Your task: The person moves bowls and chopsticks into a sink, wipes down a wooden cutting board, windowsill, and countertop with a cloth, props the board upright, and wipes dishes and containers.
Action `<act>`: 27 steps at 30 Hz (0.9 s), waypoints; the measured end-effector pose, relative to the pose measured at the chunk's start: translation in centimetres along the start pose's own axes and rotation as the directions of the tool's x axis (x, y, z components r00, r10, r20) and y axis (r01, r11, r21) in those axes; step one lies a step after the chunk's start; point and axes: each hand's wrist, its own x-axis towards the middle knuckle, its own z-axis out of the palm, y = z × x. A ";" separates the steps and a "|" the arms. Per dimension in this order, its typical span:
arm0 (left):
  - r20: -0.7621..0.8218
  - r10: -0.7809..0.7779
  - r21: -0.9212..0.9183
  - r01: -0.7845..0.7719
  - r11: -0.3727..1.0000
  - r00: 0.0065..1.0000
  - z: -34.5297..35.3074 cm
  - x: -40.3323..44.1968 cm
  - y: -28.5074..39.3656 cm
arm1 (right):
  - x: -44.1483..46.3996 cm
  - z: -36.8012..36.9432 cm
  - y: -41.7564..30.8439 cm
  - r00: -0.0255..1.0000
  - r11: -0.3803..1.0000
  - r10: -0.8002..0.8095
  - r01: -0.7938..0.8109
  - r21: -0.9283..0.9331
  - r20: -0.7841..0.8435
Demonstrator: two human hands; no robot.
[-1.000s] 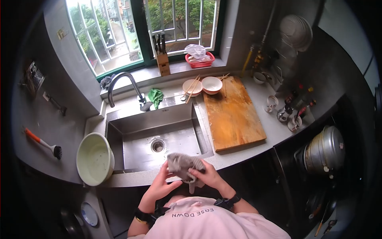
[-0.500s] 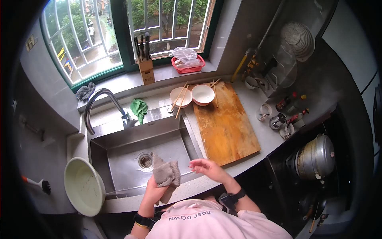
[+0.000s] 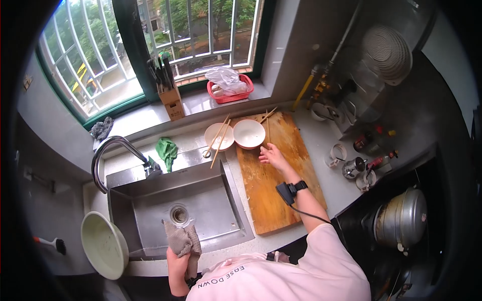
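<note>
My left hand (image 3: 177,263) grips a grey-brown cloth (image 3: 182,240) over the near edge of the metal sink (image 3: 150,210). Over the wooden cutting board (image 3: 273,195) my right hand (image 3: 272,155) reaches out, fingers apart and holding nothing. Just beyond its fingertips stands a white bowl (image 3: 249,133) at the board's far left corner. Beside that is a second bowl (image 3: 219,136) with a pair of chopsticks (image 3: 221,140) lying across it. More chopsticks (image 3: 268,125) rest on the board, to the right of the first bowl.
A curved faucet (image 3: 118,143) rises behind the sink, with a green cloth (image 3: 166,152) near its base. Left of the sink leans a pale green basin (image 3: 104,246). A knife block (image 3: 172,104) and red basket (image 3: 231,93) stand on the sill; a metal pot (image 3: 401,219) is at right.
My right hand has moved forward and right, from above the sink's near edge to near the bowls. The left hand with the cloth has shifted left and closer to me. The view has turned slightly.
</note>
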 end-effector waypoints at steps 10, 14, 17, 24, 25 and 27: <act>-0.194 -0.090 -0.030 0.085 0.996 0.977 -2.9 -0.4 -1.1 | 5.1 3.2 2.5 0.997 0.990 0.072 -0.068 0.127 -0.027; -0.190 -0.109 -0.064 0.098 0.993 0.976 -3.9 -0.4 -1.1 | 2.7 3.0 2.5 0.993 0.992 -0.060 0.070 0.100 -0.099; -0.180 -0.111 -0.074 0.099 0.992 0.978 -5.4 -0.5 -1.5 | -2.5 3.1 1.3 0.984 0.980 -0.167 0.159 -0.117 -0.058; -0.105 -0.103 -0.036 0.099 0.994 0.989 -6.7 0.6 -2.4 | -13.5 12.0 3.0 0.903 0.954 0.279 -0.299 0.011 0.327; -0.110 -0.109 -0.037 0.106 0.994 0.988 -6.7 0.7 -2.6 | -13.7 13.6 4.6 0.850 0.928 0.355 -0.370 -0.038 0.390; -0.125 -0.119 -0.032 0.116 0.993 0.985 -6.7 0.8 -3.1 | -13.1 17.1 8.8 0.768 0.891 0.440 -0.439 -0.118 0.466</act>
